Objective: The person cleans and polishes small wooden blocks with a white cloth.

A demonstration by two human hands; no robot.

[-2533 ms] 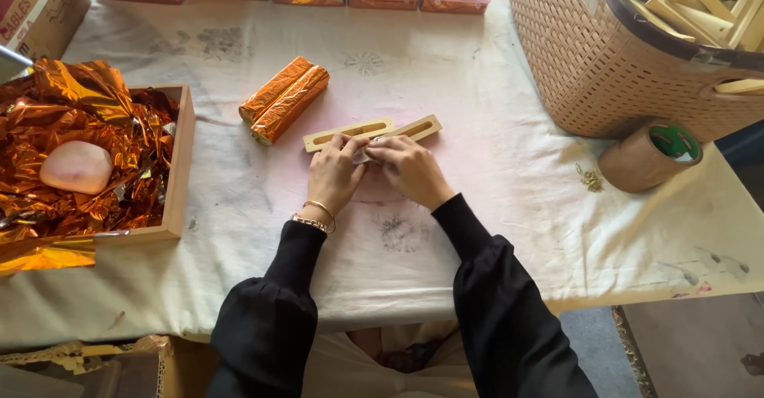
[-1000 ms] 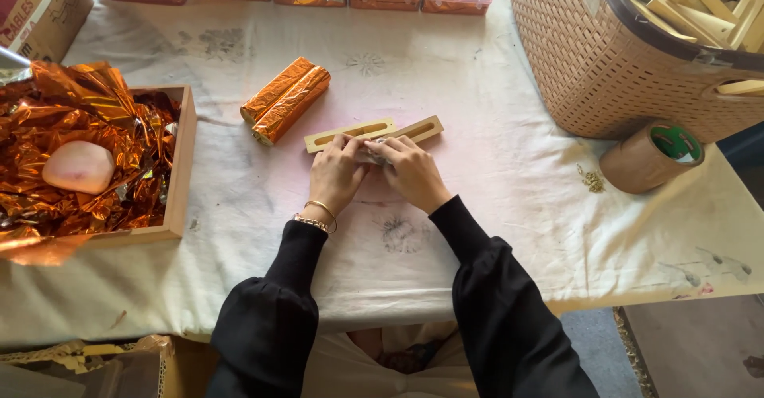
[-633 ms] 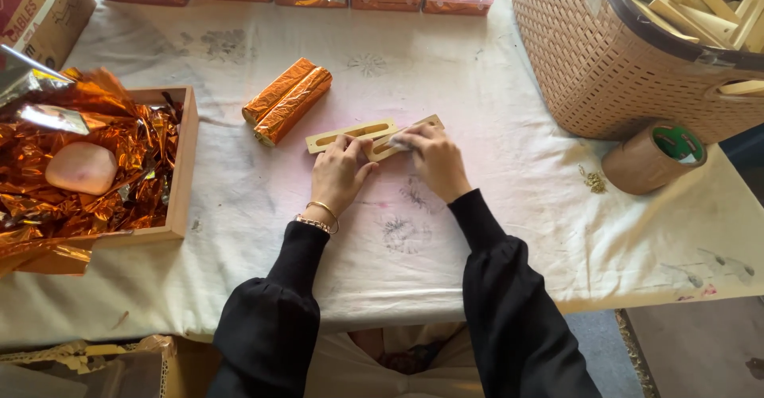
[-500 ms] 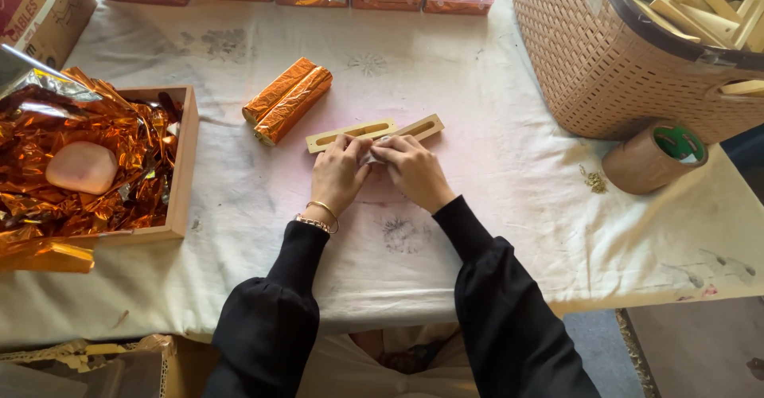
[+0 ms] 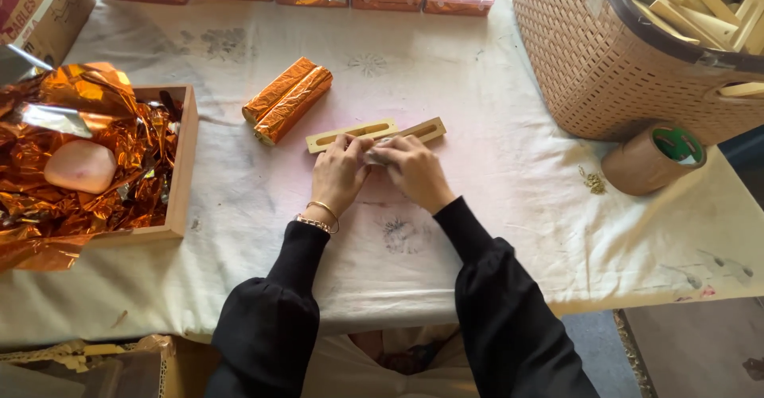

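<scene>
Item: two flat, pale wooden slats with long slots [image 5: 374, 131], lying end to end near the middle of the cloth-covered table [image 5: 493, 207], the right one angled toward the far edge. Left hand [image 5: 338, 173] rests palm down, fingertips on the near edge of the left slat. Right hand [image 5: 414, 171] lies beside it, fingers pinched narrowly on a small crumpled whitish scrap [image 5: 374, 156] held against the slats where they meet; the scrap sits between the two hands' fingertips. Adjacent: two orange foil-wrapped rolls [image 5: 286, 99] just beyond the slats, toward the far left. Left edge: shallow wooden tray of crumpled orange foil [image 5: 179, 159]. Right edge: brown roll of tape [image 5: 649, 159]; woven tan basket of wooden pieces [image 5: 605, 56] at the far right corner.
</scene>
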